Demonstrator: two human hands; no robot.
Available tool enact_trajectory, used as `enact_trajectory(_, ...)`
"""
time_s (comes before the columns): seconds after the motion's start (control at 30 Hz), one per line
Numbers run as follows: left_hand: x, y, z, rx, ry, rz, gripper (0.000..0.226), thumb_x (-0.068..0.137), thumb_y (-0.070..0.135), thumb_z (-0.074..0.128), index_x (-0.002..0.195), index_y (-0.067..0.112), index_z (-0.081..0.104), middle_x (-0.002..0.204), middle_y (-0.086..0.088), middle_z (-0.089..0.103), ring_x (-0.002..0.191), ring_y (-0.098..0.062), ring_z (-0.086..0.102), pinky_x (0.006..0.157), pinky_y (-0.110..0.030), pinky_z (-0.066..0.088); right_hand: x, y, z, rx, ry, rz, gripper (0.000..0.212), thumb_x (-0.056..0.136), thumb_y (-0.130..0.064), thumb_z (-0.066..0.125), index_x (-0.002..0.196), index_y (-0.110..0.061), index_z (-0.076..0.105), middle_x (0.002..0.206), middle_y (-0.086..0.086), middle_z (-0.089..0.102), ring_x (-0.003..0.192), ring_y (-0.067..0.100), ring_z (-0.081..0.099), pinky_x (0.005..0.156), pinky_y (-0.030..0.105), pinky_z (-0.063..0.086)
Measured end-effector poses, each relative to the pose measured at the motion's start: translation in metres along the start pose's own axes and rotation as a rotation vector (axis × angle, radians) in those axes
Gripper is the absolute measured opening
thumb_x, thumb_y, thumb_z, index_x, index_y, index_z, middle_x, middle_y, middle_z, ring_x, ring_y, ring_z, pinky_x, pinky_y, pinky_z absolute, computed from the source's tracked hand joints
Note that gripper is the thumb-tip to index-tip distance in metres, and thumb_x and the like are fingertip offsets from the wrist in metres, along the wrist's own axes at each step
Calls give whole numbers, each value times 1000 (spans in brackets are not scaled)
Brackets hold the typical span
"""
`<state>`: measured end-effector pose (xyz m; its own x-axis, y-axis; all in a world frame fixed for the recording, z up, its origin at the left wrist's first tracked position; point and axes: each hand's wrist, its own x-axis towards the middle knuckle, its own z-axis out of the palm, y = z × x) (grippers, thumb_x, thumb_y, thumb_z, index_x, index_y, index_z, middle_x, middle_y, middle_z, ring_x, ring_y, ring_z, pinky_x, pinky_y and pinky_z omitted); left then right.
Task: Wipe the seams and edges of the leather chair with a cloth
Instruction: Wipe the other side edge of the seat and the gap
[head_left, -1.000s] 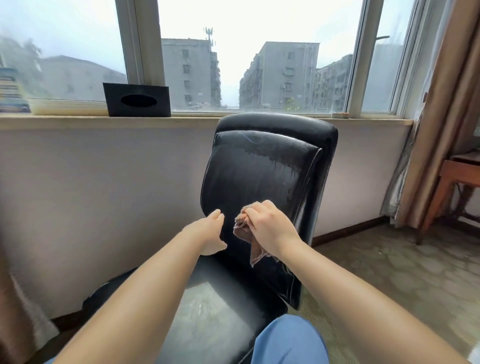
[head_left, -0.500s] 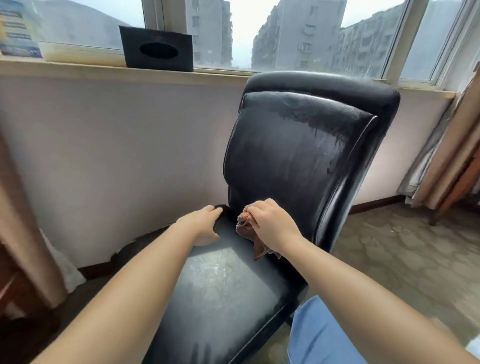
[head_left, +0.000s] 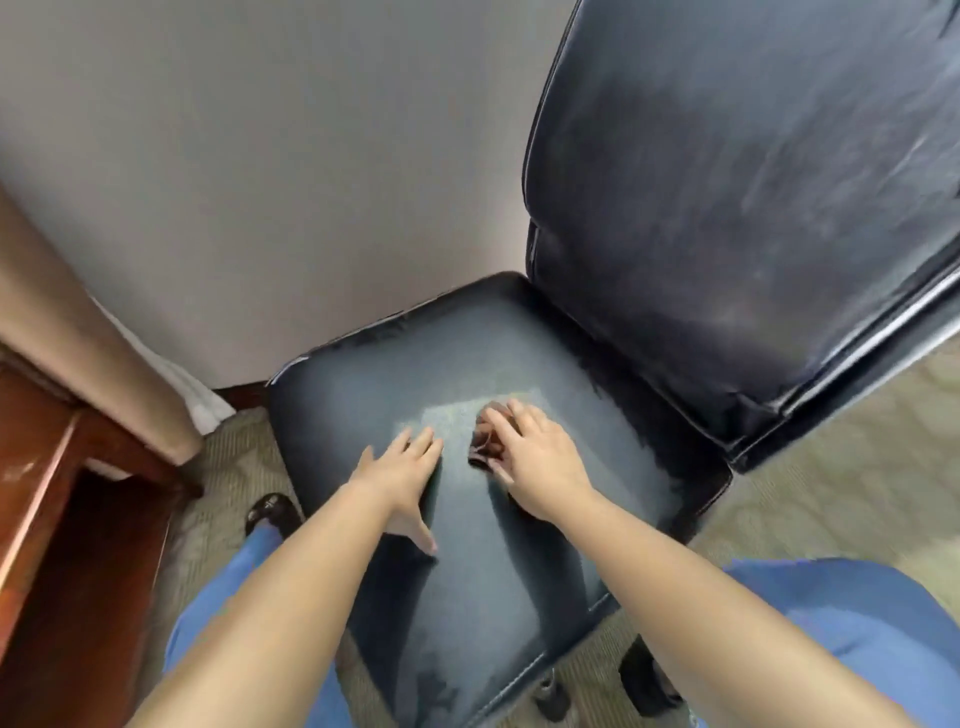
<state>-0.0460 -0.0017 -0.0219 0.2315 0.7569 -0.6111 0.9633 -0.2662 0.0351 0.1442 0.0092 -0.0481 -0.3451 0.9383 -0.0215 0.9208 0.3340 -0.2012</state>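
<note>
The leather chair (head_left: 571, 364) is black and shiny, and it is looking a bit worn. Its seat (head_left: 467, 571) is showing a pale, dull patch in the middle, and light is bouncing off it. The chair's back (head_left: 737, 197) is standing up tall behind the seat, with faint streaks across it. A raised seam is running down the left edge of the back, and another seam is running round the edge of the seat.

The cloth (head_left: 485, 441) is brown and bunched up. It is lying on the middle of the seat, under the right hand (head_left: 535, 457). The right hand is pressing down on the cloth with its fingers spread and nearly straight. Only a small part of the cloth is peeking out by the fingers.

The left hand (head_left: 402, 478) is resting flat on the seat just beside the cloth, with its fingers straight and its thumb sticking out. It is holding nothing.

A pale wall (head_left: 260, 182) is standing behind the seat. A tan curtain (head_left: 78, 322) is hanging to the left of the chair, with dark wooden furniture (head_left: 57, 519) in front of it. A patterned carpet (head_left: 831, 467) is lying under the chair. Blue trouser legs (head_left: 857, 634) are showing on both sides of the seat, and a dark shoe (head_left: 270, 506) is standing on the carpet left of the seat.
</note>
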Motion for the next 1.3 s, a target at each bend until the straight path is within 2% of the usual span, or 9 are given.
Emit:
enact_trajectory(0.17, 13, -6, 25, 5, 20, 33, 131, 68, 65, 73, 152, 21, -16, 158, 4, -27, 146, -20, -23, 117, -58, 1, -8, 4, 27, -89, -131, 48, 66, 96, -50, 34, 150, -36, -1, 158, 3, -14, 145, 25, -7, 116, 46, 1)
enact_trajectory(0.37, 12, 2, 40, 111, 85, 7, 127, 70, 76, 59, 151, 17, -21, 158, 1, -28, 146, -24, -24, 115, -60, 5, -23, 2, 51, 14, 6, 159, 63, 87, -54, 27, 147, -37, 18, 158, 6, 14, 142, 34, 20, 109, 58, 18)
enact_trajectory(0.47, 9, 10, 48, 119, 116, -7, 123, 72, 77, 53, 151, 16, -21, 158, -1, -27, 146, -26, -24, 115, -61, 5, -32, 8, 56, 50, -33, 217, 68, 83, -61, 11, 148, -41, 1, 159, 1, -8, 145, 29, -2, 114, 52, -2)
enact_trajectory(0.57, 5, 22, 54, 110, 131, -43, 122, 73, 79, 49, 151, 16, -21, 158, -2, -28, 146, -27, -24, 113, -63, 3, -33, 18, 49, 29, -61, 170, 72, 78, -63, -1, 147, -43, -5, 157, -2, -19, 145, 27, -11, 115, 49, -6)
enact_trajectory(0.67, 1, 36, 57, 82, 160, -74, 118, 75, 80, 45, 151, 16, -20, 158, -2, -27, 146, -28, -23, 113, -63, 3, -36, 20, 43, 26, -42, 160, 68, 84, -60, 8, 149, -40, 9, 159, 3, -8, 145, 30, -1, 115, 51, 0)
enact_trajectory(0.77, -3, 50, 60, -4, 174, -78, 118, 73, 82, 45, 153, 19, -14, 161, 0, -21, 148, -25, -18, 115, -60, 3, -38, 19, 35, 27, 6, 180, 56, 95, -44, 39, 147, -31, 25, 158, 7, 10, 144, 30, 11, 114, 51, 4)
enact_trajectory(0.97, -8, 24, 29, 5, 242, 158, 95, 78, 66, 63, 152, 20, 25, 161, 4, 19, 144, -19, 21, 116, -34, 23, -5, 13, 7, -74, -48, 235, 69, 93, -46, 42, 149, -38, 3, 150, 7, 28, 130, 29, 35, 113, 53, 0)
enact_trajectory(1.13, -11, 16, 41, -10, 125, 52, 95, 82, 65, 58, 154, 32, 5, 163, 0, -9, 149, -26, -10, 118, -55, 8, 4, 11, -1, -125, -169, 268, 45, 93, -39, 45, 136, -31, 38, 132, 11, 40, 121, 34, 39, 113, 54, 14)
enact_trajectory(1.3, -12, 42, 60, -64, 189, -15, 94, 85, 68, 49, 154, 33, -4, 162, 1, -16, 148, -27, -16, 117, -58, 3, -4, 9, -2, -111, -161, 235, 40, 91, -30, 47, 130, -20, 42, 132, 10, 38, 117, 32, 39, 96, 42, 35)
